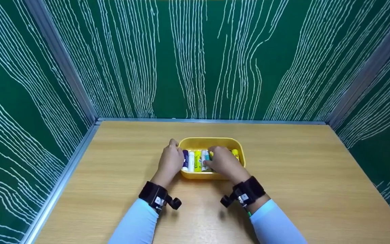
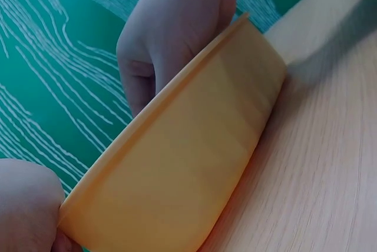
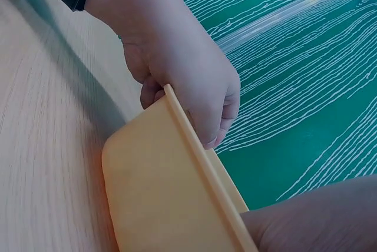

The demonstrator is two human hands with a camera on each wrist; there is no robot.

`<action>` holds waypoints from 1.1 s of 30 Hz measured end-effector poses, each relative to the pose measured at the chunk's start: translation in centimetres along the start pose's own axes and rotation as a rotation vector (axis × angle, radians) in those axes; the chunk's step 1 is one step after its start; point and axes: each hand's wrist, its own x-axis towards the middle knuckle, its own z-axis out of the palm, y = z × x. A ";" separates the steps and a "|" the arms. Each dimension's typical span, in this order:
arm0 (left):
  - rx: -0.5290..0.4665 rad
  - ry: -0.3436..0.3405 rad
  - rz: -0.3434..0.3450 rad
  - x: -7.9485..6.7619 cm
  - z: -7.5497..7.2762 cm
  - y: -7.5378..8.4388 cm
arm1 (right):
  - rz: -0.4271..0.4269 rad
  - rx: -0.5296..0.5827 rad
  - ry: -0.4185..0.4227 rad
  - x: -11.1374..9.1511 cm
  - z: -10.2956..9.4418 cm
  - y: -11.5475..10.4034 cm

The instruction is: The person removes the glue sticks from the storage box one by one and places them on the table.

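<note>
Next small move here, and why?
Probably settle the right hand into a firm pinch: it reaches inside the yellow container with its thumb at the row of tubes, its exact grip is hidden, and the left hand holds the container's left end.

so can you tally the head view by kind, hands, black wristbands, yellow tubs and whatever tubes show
Left hand and right hand: 2
Black wristbands: 2
Yellow tub: 1
Tubes: at least 5, right hand blocks some of the view
Total: at least 10
</note>
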 end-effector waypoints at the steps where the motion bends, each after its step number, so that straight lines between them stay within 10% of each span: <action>1: -0.001 -0.001 0.000 0.0 0.0 0.0 | 0.004 -0.005 -0.002 0.0 0.0 -0.1; 33: -0.026 -0.014 -0.003 0.2 0.1 -0.3 | -0.012 0.019 -0.027 -0.4 -0.4 -0.3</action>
